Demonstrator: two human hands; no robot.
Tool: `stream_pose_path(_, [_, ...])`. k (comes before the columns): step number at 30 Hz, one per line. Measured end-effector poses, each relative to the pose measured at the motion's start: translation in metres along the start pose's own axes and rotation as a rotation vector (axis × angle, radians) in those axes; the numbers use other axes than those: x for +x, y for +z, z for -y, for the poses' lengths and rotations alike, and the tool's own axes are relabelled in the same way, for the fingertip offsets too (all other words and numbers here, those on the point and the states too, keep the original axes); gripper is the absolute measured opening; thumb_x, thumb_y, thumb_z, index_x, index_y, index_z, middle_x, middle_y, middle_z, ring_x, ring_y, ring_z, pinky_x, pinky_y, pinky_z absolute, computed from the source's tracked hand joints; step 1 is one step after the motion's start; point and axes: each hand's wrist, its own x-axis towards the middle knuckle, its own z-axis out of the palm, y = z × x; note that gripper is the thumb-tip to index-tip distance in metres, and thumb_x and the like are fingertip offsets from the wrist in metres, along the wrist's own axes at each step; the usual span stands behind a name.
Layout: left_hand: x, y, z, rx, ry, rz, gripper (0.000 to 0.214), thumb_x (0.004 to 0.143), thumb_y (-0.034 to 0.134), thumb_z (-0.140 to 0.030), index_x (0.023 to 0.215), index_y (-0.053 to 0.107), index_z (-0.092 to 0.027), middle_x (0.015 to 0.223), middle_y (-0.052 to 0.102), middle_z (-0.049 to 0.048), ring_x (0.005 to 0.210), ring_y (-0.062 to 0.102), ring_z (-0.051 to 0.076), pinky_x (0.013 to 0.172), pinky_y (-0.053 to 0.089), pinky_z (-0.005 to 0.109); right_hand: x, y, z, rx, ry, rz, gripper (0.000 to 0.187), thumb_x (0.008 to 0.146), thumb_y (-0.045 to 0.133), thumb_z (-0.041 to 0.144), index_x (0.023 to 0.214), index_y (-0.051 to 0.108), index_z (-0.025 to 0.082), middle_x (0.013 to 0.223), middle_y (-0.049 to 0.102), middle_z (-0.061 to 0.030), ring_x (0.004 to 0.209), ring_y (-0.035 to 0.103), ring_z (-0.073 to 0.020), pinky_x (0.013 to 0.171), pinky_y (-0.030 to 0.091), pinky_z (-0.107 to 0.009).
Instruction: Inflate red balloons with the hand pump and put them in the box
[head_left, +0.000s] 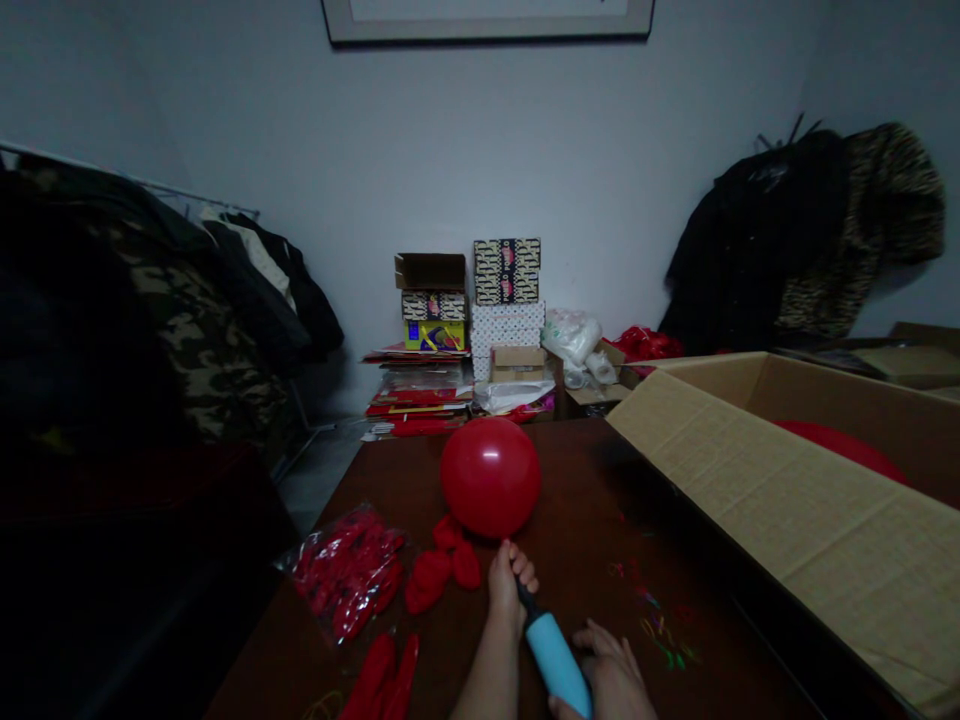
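A round, inflated red balloon (490, 476) sits on the nozzle of a light blue hand pump (553, 657) above the dark brown table (585, 520). My left hand (510, 582) pinches the balloon's neck onto the black nozzle. My right hand (609, 677) is closed around the lower end of the pump, near the bottom edge of the view. Flat red balloons (439, 568) lie loose on the table just left of my left hand.
A clear bag of red balloons (346, 570) lies at the table's left. A large open cardboard box (780, 480) holding a red balloon (840, 445) fills the right. Coloured rubber bands (660, 625) are scattered nearby. Stacked boxes (480, 300) and coats stand behind.
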Motion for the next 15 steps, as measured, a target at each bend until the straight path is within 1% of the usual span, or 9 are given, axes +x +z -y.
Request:
stream_pose_path(2, [0.001,-0.001,0.0,0.003,-0.009,0.007,0.048,0.062,0.07,-0.049,0.064,0.031,-0.022,0.044,0.027,-0.0115,0.034,0.024,0.003,0.038,0.009,0.02,0.001,-0.003,0.008,-0.001,0.011,-0.006,0.046,0.063,0.057,0.046,0.096,0.07,0.017,0.129,0.055,-0.0115,0.132,0.035,-0.0358,0.11,0.016,-0.057])
stream_pose_path(3, [0.002,-0.001,0.0,0.006,-0.011,0.008,0.049,0.061,0.071,-0.05,0.064,0.031,-0.022,0.044,0.027,-0.0115,0.034,0.023,0.003,0.038,0.009,0.02,0.001,-0.003,0.01,-0.015,0.026,-0.004,0.046,0.064,0.057,0.048,0.096,0.07,0.017,0.129,0.055,-0.0119,0.131,0.035,-0.0359,0.11,0.016,-0.057])
stream_pose_path(4, [0.002,-0.001,0.0,0.009,-0.01,0.006,0.049,0.06,0.071,-0.051,0.064,0.031,-0.022,0.044,0.027,-0.0116,0.033,0.023,0.003,0.038,0.009,0.02,0.0,-0.001,0.011,-0.038,0.041,-0.006,0.046,0.065,0.056,0.049,0.096,0.07,0.017,0.13,0.055,-0.0121,0.131,0.035,-0.036,0.11,0.016,-0.058])
stream_pose_path(6, [0.002,-0.001,0.001,0.014,0.002,-0.001,0.05,0.059,0.072,-0.051,0.063,0.031,-0.022,0.043,0.027,-0.0116,0.033,0.024,0.003,0.038,0.009,0.02,-0.003,0.003,0.011,-0.087,0.064,-0.034,0.053,0.066,0.055,0.052,0.103,0.067,0.017,0.132,0.054,-0.0128,0.132,0.034,-0.0361,0.11,0.015,-0.059])
stream_pose_path(9, [0.001,0.0,0.002,0.019,0.009,-0.003,0.049,0.06,0.071,-0.051,0.063,0.031,-0.022,0.043,0.027,-0.0116,0.033,0.024,0.004,0.037,0.009,0.02,-0.006,0.009,0.009,-0.134,0.08,-0.073,0.062,0.067,0.055,0.055,0.112,0.062,0.013,0.133,0.052,-0.0148,0.133,0.032,-0.0364,0.11,0.013,-0.061])
stream_pose_path(10, [0.0,0.0,0.002,0.021,0.009,-0.006,0.049,0.06,0.07,-0.051,0.063,0.031,-0.022,0.043,0.027,-0.0115,0.033,0.024,0.004,0.037,0.009,0.02,-0.007,0.01,0.008,-0.139,0.08,-0.078,0.062,0.067,0.056,0.055,0.112,0.063,0.013,0.132,0.053,-0.015,0.133,0.032,-0.0363,0.11,0.012,-0.06])
stream_pose_path(12, [-0.001,0.001,0.002,0.024,0.011,-0.013,0.048,0.061,0.07,-0.051,0.063,0.031,-0.022,0.043,0.027,-0.0115,0.033,0.025,0.004,0.037,0.009,0.02,-0.007,0.014,0.006,-0.14,0.072,-0.083,0.055,0.069,0.057,0.051,0.109,0.064,0.014,0.13,0.055,-0.0143,0.133,0.033,-0.0357,0.111,0.013,-0.059])
stream_pose_path(14, [-0.002,0.002,0.002,0.024,0.02,-0.021,0.048,0.061,0.07,-0.051,0.063,0.031,-0.022,0.043,0.026,-0.0116,0.033,0.025,0.004,0.037,0.009,0.02,-0.008,0.019,0.002,-0.138,0.058,-0.103,0.042,0.073,0.055,0.041,0.105,0.066,0.016,0.126,0.059,-0.0125,0.132,0.035,-0.0342,0.111,0.016,-0.058])
stream_pose_path(15, [-0.002,0.002,0.002,0.025,0.025,-0.023,0.048,0.061,0.07,-0.05,0.064,0.031,-0.022,0.043,0.026,-0.0116,0.033,0.025,0.004,0.037,0.009,0.02,-0.009,0.022,-0.001,-0.137,0.056,-0.123,0.034,0.076,0.052,0.033,0.102,0.067,0.017,0.124,0.061,-0.0109,0.131,0.037,-0.0324,0.111,0.018,-0.057])
